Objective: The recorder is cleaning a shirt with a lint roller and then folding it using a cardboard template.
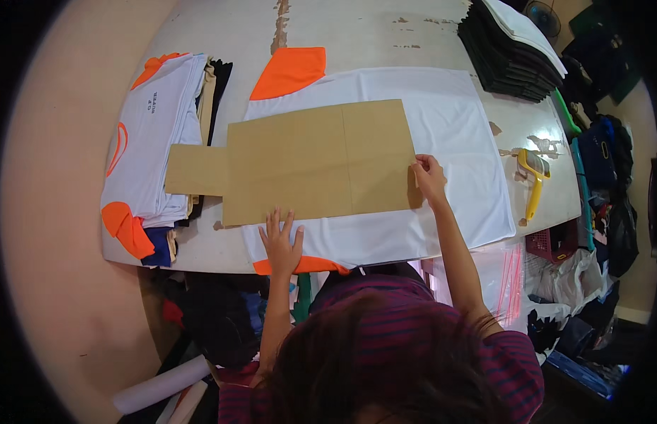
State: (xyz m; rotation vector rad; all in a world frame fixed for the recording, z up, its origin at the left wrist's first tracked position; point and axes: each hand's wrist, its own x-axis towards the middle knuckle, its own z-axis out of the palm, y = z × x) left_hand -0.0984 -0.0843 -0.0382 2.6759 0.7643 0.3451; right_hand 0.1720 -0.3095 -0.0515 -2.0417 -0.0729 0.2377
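A white T-shirt (455,127) with orange sleeves (292,71) lies spread across the table. On top of it rests a brown cardboard folding template (291,164), whose narrow tab (196,169) reaches left over the edge of a garment pile. My right hand (430,177) pinches the template's right edge between thumb and fingers. Flat, with fingers apart, my left hand (282,244) lies at the template's near edge, its fingertips on the cardboard and its palm over the shirt near the lower orange sleeve (320,263).
A pile of white-and-orange shirts (169,122) lies at the left of the table (360,32). Dark folded garments (498,58) are stacked at the back right, white cloth on top. A yellow-handled lint roller (534,185) lies at the right. Plastic bags (569,281) hang below.
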